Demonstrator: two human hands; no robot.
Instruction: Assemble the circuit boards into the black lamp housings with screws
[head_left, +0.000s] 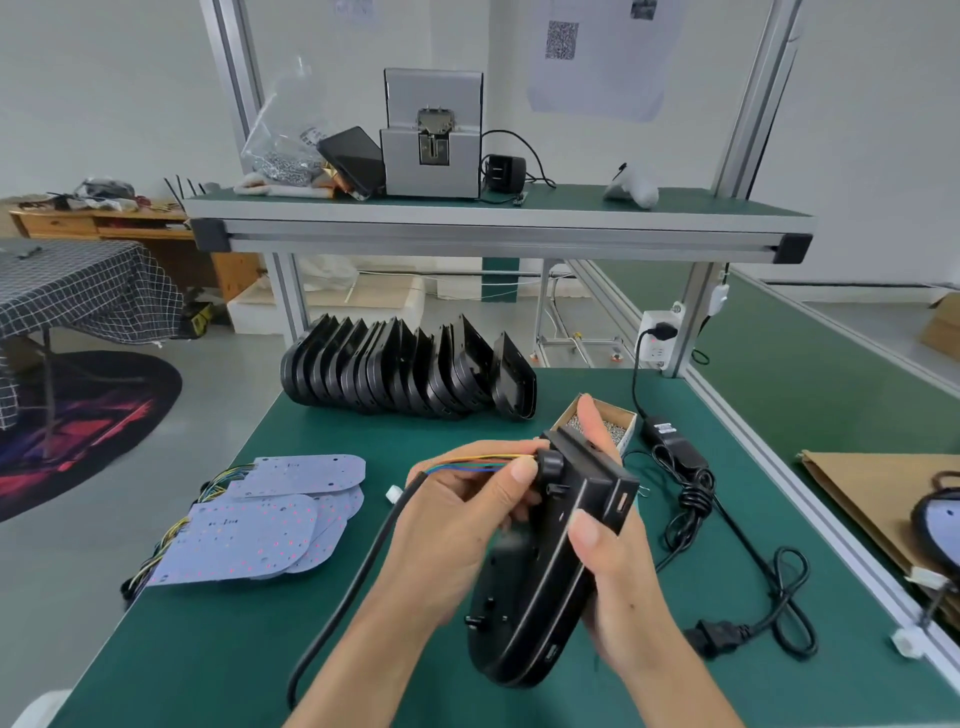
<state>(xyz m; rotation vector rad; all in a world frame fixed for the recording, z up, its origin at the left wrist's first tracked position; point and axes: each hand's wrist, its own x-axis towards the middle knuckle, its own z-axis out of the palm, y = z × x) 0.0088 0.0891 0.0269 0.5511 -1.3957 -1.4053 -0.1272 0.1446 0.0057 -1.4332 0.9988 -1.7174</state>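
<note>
Both hands grip one housing (545, 571): right hand (618, 566) steadies it while left hand (457, 525), at nine o'clock, pinches wires (483, 460) for threading.

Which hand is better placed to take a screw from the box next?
The right hand: the screw box lies just behind it, while the left hand pinches the wires at the housing.

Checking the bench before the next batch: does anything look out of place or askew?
Mostly tidy. The last of the black lamp housings in the back row leans apart from the others, and the circuit boards lie in a loose, fanned pile.
</note>
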